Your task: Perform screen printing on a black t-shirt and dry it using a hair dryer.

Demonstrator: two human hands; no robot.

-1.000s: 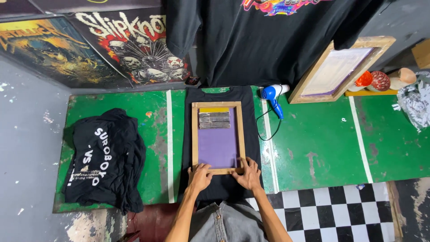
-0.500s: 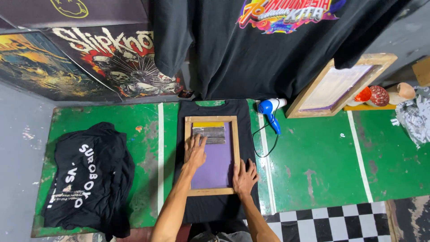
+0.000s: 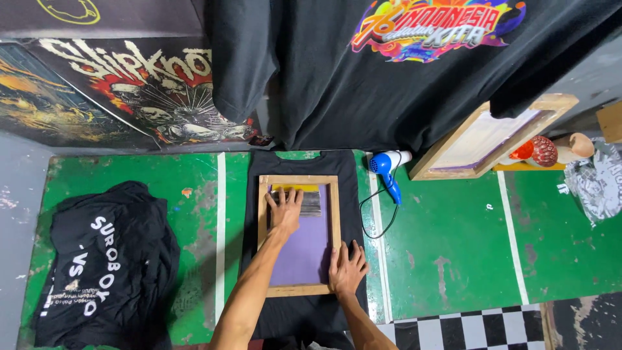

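So the wooden screen frame (image 3: pixel 299 234) with its purple mesh is lying flat on a black t-shirt (image 3: pixel 355 194) that's spread out on the green floor (image 3: pixel 447 253), pretty much centre of the view. Up at the far end of the mesh there's a squeegee (image 3: pixel 310 202) sitting by a strip of yellow ink (image 3: pixel 295 188).

Left hand (image 3: pixel 285 210) is reaching up the mesh and its fingers are draped over the squeegee. Looks like it's just closing on it, though I can't tell whether it's a full grip or only resting on top. Right hand (image 3: pixel 346 267) is flat and spread open on the near right corner of the frame, pinning it down, not gripping anything.

My read: this is the moment right at the start of a print pull. Frame is placed, ink is loaded at the far end, nothing dragged across the mesh as far as I can see. The pull would want steady pressure toward the near edge and that right hand keeping the frame from sliding on the shirt.

Around it: a blue hair dryer (image 3: pixel 387 170) with its cord just right of the shirt, a second screen frame (image 3: pixel 489 137) leaning further right, a heap of black printed shirts (image 3: pixel 103 259) off to the left, and a big black shirt (image 3: pixel 402 65) hanging at the far wall.
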